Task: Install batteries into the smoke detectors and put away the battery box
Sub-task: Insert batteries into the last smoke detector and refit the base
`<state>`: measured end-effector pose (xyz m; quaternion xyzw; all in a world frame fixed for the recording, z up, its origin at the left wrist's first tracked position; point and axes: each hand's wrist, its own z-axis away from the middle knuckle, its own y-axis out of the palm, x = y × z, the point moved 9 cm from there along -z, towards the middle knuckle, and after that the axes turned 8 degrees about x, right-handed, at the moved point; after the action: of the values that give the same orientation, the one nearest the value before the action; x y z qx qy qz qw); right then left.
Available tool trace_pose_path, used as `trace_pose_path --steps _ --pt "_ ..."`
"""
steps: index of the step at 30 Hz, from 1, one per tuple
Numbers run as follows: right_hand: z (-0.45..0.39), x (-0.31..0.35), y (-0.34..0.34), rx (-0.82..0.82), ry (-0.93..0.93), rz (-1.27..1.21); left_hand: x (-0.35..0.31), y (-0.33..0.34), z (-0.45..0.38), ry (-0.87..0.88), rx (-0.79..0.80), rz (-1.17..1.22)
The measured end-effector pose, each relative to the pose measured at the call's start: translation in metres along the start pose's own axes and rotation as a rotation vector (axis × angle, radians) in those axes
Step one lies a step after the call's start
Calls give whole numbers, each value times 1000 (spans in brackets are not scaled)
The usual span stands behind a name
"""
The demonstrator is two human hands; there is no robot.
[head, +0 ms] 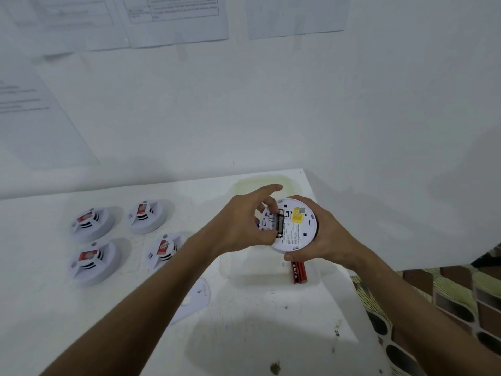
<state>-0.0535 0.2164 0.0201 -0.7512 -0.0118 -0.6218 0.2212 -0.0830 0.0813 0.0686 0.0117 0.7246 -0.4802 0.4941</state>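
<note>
Smoke detector [294, 226], white and round, is held above the right part of the white table [244, 308], right of centre in the frame, with its back side turned up toward the camera. The right hand [322, 234] cups it from the right and from below, fingers wrapped around the rim and the thumb pressed against the near edge. On the exposed back sit a yellow label [298, 215] and a block of small printed text, too fine to read. A battery [280, 223] lies lengthwise in the open compartment at the left side of the back. The left hand [244, 226] is closed narrowly over that compartment, thumb and fingertips pinching at the battery, with the index finger raised above the detector's far edge. Directly below the held unit, two red batteries [299, 272] lie side by side on the table, touching one another. Near the centre of the frame, partly hidden behind the left forearm, a flat white cover plate [196, 298] rests on the table. At the left of the frame four further smoke detectors [92, 223] stand in two rows of two, each face up and bearing a red sticker; the nearer right one is partly covered by the forearm. Printed paper sheets [176, 17] hang on the white wall in the upper left. Patterned floor tiles [447, 294] show at the lower right, beyond the table edge.
</note>
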Motion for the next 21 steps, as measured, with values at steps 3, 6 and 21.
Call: trace_pose_path --steps 3,6,21 --pt "-1 1 0 -6 -7 6 2 1 -1 -4 -8 -4" --pt "-2 1 0 -22 -5 15 4 1 -1 -9 -23 1" --pt "-8 3 3 -13 -2 58 11 2 -2 -23 19 120"
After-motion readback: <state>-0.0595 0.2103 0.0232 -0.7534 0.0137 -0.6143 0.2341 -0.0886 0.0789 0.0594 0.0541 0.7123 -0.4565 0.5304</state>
